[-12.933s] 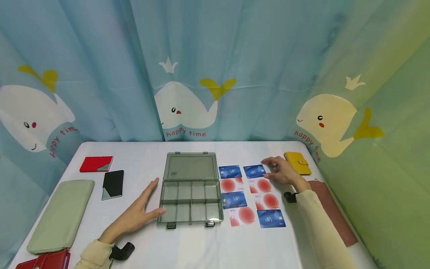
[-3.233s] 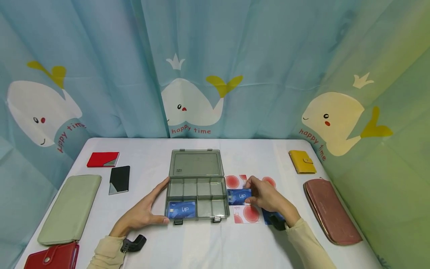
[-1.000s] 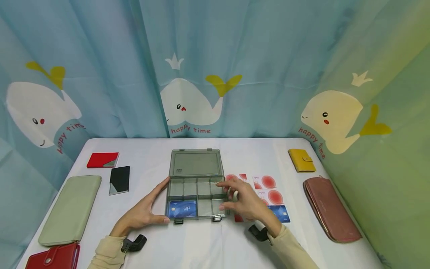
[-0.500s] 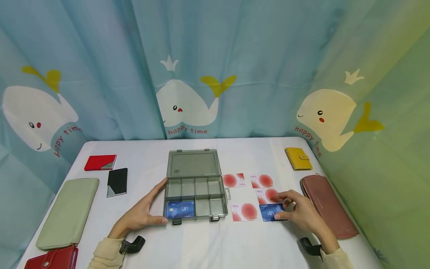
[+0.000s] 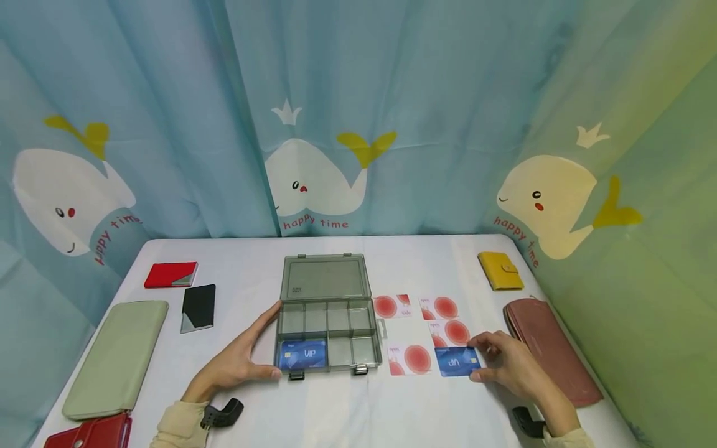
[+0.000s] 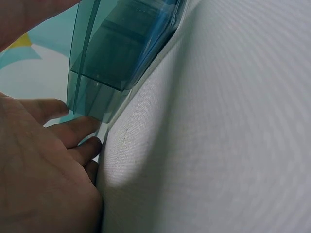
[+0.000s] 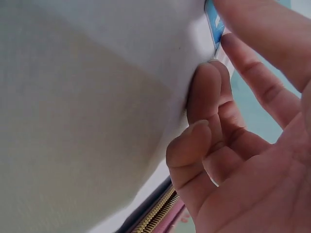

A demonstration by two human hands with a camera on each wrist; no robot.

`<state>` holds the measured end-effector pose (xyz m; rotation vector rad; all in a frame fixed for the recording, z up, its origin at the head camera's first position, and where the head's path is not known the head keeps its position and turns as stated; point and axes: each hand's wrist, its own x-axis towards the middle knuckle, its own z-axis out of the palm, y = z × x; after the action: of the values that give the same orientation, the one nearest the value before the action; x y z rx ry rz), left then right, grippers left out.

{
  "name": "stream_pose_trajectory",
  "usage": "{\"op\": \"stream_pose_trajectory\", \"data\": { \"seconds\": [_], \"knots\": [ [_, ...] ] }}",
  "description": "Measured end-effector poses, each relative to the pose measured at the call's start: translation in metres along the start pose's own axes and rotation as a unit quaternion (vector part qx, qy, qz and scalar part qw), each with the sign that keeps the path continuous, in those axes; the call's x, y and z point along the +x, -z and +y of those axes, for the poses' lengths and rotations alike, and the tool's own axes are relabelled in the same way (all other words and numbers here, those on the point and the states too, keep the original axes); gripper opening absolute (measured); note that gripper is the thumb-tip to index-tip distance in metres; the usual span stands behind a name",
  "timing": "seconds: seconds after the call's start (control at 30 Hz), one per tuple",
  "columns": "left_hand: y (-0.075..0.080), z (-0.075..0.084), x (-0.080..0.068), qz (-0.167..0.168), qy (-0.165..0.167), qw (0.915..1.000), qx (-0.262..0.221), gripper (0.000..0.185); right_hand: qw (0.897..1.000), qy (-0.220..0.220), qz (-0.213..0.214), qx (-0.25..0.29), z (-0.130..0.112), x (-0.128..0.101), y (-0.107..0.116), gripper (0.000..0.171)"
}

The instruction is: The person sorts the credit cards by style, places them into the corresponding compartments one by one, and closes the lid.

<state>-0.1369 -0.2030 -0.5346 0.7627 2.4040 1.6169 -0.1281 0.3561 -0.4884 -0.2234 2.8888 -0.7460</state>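
In the head view, a see-through grey divided box (image 5: 343, 317) lies with its lid open. Blue VIP card (image 5: 302, 354) fills its front-left compartment. My left hand (image 5: 238, 358) steadies the box's left side, index finger at the edge and thumb at the front corner. The left wrist view shows its fingertips (image 6: 77, 128) right at the box wall. My right hand (image 5: 512, 364) pinches the right end of another blue VIP card (image 5: 455, 362) between thumb and index finger. In the right wrist view that card (image 7: 214, 24) peeks out between the fingers, mostly hidden.
Several white-and-red cards (image 5: 411, 359) lie right of the box. At right are a yellow wallet (image 5: 500, 271) and a brown zip purse (image 5: 551, 351). At left are a red card case (image 5: 168, 275), a black one (image 5: 198, 307), a green purse (image 5: 117, 358) and a red wallet (image 5: 92, 432).
Blue cards have left the rows on the table, and blue now shows in the box. My left hand has come onto the box. Lately my right hand has moved right, from the box to the front card.
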Motion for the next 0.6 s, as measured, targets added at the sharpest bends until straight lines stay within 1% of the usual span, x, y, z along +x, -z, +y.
{"op": "stream_pose_trajectory", "data": {
  "seconds": [0.27, 0.4, 0.5, 0.6],
  "knots": [
    [-0.001, 0.0, 0.0, 0.001, 0.006, 0.9999, 0.013, 0.125, 1.0, 0.024, -0.008, 0.015, 0.001, 0.001, 0.0, 0.054],
    [-0.001, 0.001, 0.0, 0.002, 0.004, 0.9998, 0.019, 0.125, 1.0, 0.013, -0.014, 0.019, 0.0, 0.0, 0.0, 0.059],
    [-0.001, 0.001, 0.0, 0.004, 0.006, 0.9997, 0.023, 0.125, 0.999, 0.002, -0.021, 0.045, -0.001, -0.004, -0.002, 0.06],
    [-0.002, 0.001, 0.0, 0.006, 0.009, 0.9996, 0.026, 0.125, 0.997, -0.004, -0.013, 0.073, -0.005, -0.009, -0.005, 0.056]
  ]
}}
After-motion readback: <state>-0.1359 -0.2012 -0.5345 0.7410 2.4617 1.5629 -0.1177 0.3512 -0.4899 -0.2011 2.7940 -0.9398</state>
